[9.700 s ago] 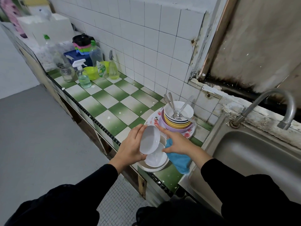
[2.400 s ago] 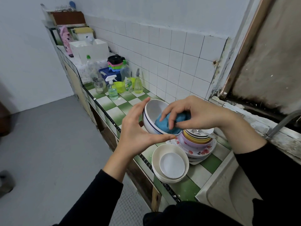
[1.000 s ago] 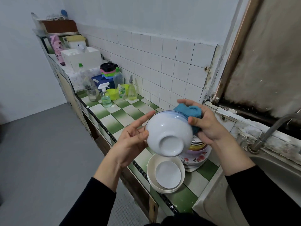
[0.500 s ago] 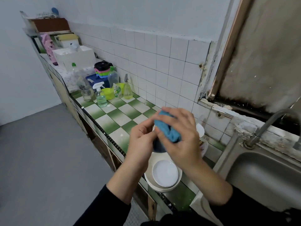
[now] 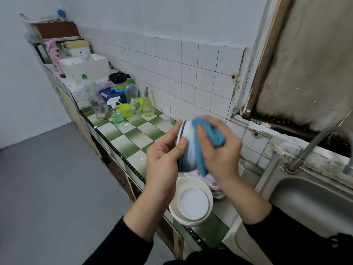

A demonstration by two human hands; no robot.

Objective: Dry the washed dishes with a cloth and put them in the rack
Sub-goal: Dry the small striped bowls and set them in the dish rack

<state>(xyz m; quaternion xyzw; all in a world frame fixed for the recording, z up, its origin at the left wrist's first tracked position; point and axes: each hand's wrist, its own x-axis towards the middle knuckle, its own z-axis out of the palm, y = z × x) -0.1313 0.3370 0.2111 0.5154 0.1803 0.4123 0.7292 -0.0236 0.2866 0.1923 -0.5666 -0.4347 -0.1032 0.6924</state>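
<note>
Grip, left: the left hand [image 5: 164,155] holds a white ceramic bowl with a dark blue rim stripe [image 5: 188,152], thumb pressed on its outer wall and one finger lying up along the rim; the other fingers are hidden behind the bowl.
Grip, right: the right hand [image 5: 222,155] has its fingers curled round a bunched blue cloth [image 5: 210,134] and presses it against the bowl's outer wall.
Bowl: it is in the air between both hands, tipped on its side with the rim towards the left hand, and somewhat blurred.
Directly below: a stack of plain white round bowls [image 5: 193,202] sits at the front edge of the green-and-white checked tile counter [image 5: 133,134], a smaller white dish nested on top.
Just behind the stack: a red-flowered white plate [image 5: 212,183], mostly hidden by the right wrist.
Right side: a stainless-steel sink [image 5: 313,205] with a curved metal tap [image 5: 315,142].
Far end of counter: a clear spray bottle [image 5: 116,114], a glass jar [image 5: 101,111] and a yellow-green plastic bowl [image 5: 125,110], close together by the tiled wall.
</note>
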